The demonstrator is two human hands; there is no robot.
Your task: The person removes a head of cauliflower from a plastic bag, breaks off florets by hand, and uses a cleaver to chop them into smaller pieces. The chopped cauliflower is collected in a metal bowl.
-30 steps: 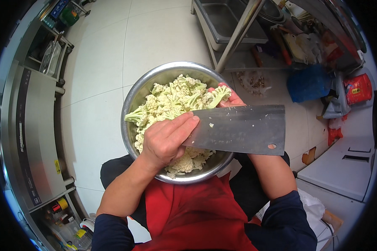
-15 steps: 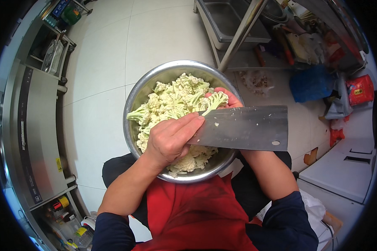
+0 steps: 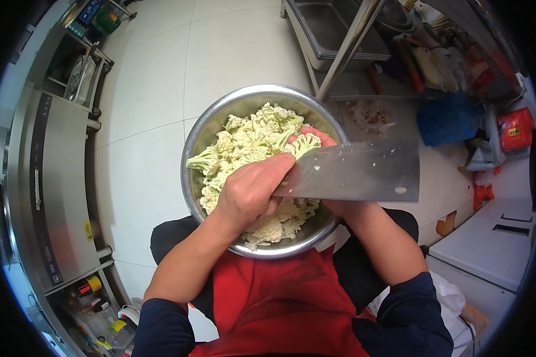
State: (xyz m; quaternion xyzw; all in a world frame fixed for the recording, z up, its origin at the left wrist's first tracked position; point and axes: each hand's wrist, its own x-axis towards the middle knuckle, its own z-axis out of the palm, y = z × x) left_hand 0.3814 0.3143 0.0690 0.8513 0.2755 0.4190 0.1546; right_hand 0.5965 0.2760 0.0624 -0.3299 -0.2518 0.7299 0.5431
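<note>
My left hand [image 3: 251, 185] is closed round the grip end of a broad cleaver [image 3: 360, 169], its blade pointing right across the bowl's rim. Small white crumbs cling to the dark metal. Beneath and behind the blade, my right hand [image 3: 323, 136] holds a cauliflower floret [image 3: 307, 144]; only some fingers and the wrist show, the palm being covered. The floret's stem runs down to the blade edge near my left fingers. Below both hands, a steel bowl [image 3: 190, 189] between my knees holds a heap of cut cauliflower [image 3: 244, 143].
A steel cabinet [image 3: 65, 196] lines the left side. At the upper right stands a rack with metal trays [image 3: 324, 30]; near it are a blue bag [image 3: 443, 121], a red packet [image 3: 514, 130] and a clear bag of scraps [image 3: 370, 116]. A white appliance [image 3: 488, 241] stands at right.
The blade's free end has swung slightly upward, and the blade covers more of the floret's stem. My left hand stays on the cleaver. The whole view has shifted a little.
</note>
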